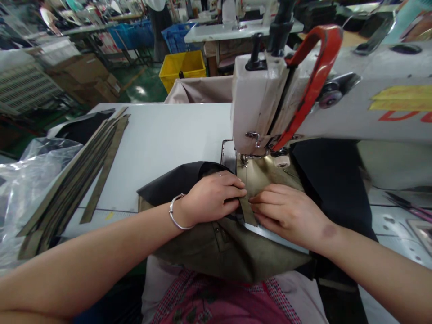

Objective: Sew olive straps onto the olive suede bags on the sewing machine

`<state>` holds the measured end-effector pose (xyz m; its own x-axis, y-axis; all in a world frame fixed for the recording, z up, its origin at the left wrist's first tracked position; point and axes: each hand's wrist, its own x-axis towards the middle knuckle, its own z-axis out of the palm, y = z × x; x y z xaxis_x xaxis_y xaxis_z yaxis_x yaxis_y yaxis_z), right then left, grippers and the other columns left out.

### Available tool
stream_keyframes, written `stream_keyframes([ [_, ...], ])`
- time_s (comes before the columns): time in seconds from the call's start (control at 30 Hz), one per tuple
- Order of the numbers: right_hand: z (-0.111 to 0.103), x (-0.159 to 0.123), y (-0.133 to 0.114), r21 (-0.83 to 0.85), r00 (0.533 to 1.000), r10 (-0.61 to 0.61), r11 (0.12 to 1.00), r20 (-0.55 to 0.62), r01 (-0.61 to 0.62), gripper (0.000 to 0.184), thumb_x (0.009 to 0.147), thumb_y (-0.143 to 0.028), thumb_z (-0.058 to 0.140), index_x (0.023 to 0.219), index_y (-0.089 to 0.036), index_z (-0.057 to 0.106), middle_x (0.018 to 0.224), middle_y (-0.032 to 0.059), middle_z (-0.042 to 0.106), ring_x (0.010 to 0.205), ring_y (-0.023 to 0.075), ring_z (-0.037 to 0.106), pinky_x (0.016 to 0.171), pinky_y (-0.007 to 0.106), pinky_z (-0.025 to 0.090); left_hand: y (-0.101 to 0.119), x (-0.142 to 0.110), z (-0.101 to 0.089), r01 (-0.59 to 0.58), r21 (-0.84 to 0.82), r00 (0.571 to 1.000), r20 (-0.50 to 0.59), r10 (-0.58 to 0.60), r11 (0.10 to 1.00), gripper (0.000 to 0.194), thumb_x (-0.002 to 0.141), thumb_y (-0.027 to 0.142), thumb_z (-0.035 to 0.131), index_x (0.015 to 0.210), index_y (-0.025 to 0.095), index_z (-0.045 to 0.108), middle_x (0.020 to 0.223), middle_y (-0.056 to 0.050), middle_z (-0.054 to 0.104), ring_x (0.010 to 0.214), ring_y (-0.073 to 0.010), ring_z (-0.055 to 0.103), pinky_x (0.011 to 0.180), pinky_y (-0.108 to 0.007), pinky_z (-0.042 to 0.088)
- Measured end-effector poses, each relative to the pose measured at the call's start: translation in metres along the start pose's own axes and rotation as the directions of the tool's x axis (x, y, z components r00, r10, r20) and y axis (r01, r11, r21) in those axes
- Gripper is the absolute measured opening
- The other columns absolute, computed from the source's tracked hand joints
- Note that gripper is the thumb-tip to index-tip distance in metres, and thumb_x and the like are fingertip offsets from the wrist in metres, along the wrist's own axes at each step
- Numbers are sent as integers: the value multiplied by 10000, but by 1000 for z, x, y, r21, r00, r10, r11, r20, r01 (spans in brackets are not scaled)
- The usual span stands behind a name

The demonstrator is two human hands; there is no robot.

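Here, both hands (214,196) (286,211) pinch the olive strip (247,211) — near the presser foot (245,159).

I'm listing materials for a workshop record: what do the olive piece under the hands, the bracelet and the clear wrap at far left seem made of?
Olive piece: fabric, mostly matte, folding softly; the fibre can't be told.
Bracelet: probably metal, silver-toned and shiny.
Clear wrap: likely thin plastic film, see-through with glossy creases.

Your arms (101,261) converged ahead of you.
Left hand (207,198) and right hand (290,213) lay palm-down, fingers (232,192) bent, fingertips just beside each other; both wrists (326,234) angled inward.
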<state>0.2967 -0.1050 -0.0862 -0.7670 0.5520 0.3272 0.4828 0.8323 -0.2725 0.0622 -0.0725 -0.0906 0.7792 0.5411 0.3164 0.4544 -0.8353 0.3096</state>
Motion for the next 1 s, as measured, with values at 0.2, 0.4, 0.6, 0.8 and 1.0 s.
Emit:
stream_keyframes([
  [0.2,-2,10,16,-19,1000,-15,1000,5,16,187,928,-217,517,895,-181,698,877,56,666,852,175,581,766,335,477,-17,11,0,-3,-2,1000,-21,3,1000,214,860,204,579,1037,188,700,1133,-35,680,1069,-180,613,1004,-341,483],
  [0.4,-3,17,32,-2,1000,-6,1000,-11,6,179,927,-209,517,902,-183,693,894,44,680,867,169,610,777,326,467,-28,21,-2,30,38,999,11,-30,999,233,868,210,577,1066,206,699,1149,-38,663,1072,-190,605,1000,-357,475],
  [0.6,-3,23,36,-20,999,50,999,9,-50,180,922,-203,505,885,-194,680,911,34,679,875,165,626,762,302,468,-34,23,2,23,46,1000,20,-24,999,251,888,208,544,1096,204,685,1129,-50,657,1065,-188,601,981,-353,478],
  [0.8,14,20,26,-174,981,181,966,-63,-190,159,794,-142,553,934,-172,622,951,82,669,835,222,641,736,353,517,-31,22,-1,-20,88,998,59,15,996,312,843,208,558,1138,184,654,1141,-58,670,1062,-198,613,988,-335,467],
  [1.0,40,14,47,-219,969,-40,976,-244,-14,270,777,-127,555,1006,-254,621,979,26,696,822,182,676,734,288,550,-18,21,-13,81,182,974,195,-116,980,626,730,627,642,1140,156,595,1100,-102,673,1049,-262,618,989,-400,441],
])
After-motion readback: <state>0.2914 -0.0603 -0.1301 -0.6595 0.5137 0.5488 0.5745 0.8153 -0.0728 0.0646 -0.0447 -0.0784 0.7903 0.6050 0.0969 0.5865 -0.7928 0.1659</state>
